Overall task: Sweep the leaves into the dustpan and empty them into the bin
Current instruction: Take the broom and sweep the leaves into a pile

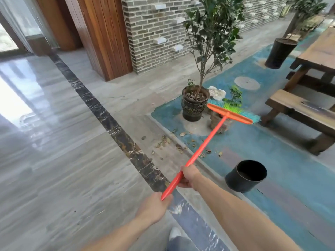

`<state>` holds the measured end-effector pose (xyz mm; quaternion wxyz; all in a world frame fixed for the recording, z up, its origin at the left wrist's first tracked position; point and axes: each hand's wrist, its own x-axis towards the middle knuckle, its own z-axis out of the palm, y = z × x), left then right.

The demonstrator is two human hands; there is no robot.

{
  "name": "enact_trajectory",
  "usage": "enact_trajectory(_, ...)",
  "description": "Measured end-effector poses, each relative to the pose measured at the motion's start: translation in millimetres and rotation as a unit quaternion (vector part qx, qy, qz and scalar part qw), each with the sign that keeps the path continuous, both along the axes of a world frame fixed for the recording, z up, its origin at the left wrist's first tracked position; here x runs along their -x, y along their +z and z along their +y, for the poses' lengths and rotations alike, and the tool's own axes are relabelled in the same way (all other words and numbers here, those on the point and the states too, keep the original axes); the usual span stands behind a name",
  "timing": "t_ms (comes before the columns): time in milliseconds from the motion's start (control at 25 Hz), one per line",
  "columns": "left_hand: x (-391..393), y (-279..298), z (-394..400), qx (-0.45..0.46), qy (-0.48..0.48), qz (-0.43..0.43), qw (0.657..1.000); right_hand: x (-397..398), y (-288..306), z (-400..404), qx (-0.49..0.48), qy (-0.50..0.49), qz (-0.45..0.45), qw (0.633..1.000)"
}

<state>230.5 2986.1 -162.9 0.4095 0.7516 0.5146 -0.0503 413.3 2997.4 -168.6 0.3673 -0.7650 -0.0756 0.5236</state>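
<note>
Dry leaves (164, 142) are lying scattered at the centre of the frame, strewn across the seam where grey paving is meeting a blue-painted strip of floor (282, 160); they are looking brittle and nearly weightless, likely to skitter or crumble under a hard stroke, so short, gentle passes should be serving best. A person is reaching an orange broom (204, 142) out over them, its head with blue and green bristles (233, 108) hanging at centre right, apparently raised above the ground beyond the litter. The stick is appearing slim, stiff and light, and a spread two-handed hold is giving the steadiest steering. The right hand (188, 175) is wrapping closed around the handle low in the frame, while the left hand (155, 206) is clamping shut on the very end of it at lower centre. A black bin (246, 175) is standing open-mouthed at lower right, near the leaves but apart from them. No dustpan is showing anywhere in the view. Just beyond the debris, a potted tree (195, 104) is rising toward the top of the frame, with a pale rock (216, 92) just beside it. A wooden bench (299, 113) and table (322, 51) are filling the right edge, a second dark pot (280, 52) is standing at upper right, and a brick wall (154, 29) is running across the top. Sweeping is looking barely begun.
</note>
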Motion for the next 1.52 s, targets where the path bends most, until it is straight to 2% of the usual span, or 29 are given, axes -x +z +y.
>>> enact_trajectory(360, -88, -9, 173, 0.058, -0.013, 0.033, 0.998, -82, -27, 167, 0.053, -0.018, 0.024, 0.998)
enact_trajectory(640, -98, -68, 349, 0.113, -0.039, 0.066, 0.991, -86, -88, 317, 0.087, -0.081, 0.060, 0.991)
enact_trajectory(720, -101, -102, 408, 0.117, -0.053, 0.089, 0.988, -88, -125, 368, 0.103, -0.108, 0.087, 0.985)
enact_trajectory(800, -103, -105, 427, 0.125, -0.058, 0.094, 0.986, -92, -128, 386, 0.105, -0.109, 0.092, 0.984)
enact_trajectory(1200, -192, -201, 519, 0.167, -0.072, 0.144, 0.973, -151, -238, 485, 0.117, -0.122, 0.099, 0.981)
enact_trajectory(1360, -243, -241, 535, 0.157, -0.079, 0.126, 0.976, -185, -288, 507, 0.119, -0.146, 0.051, 0.981)
enact_trajectory(1520, -238, -268, 540, 0.188, -0.100, 0.117, 0.970, -183, -322, 513, 0.122, -0.146, 0.061, 0.980)
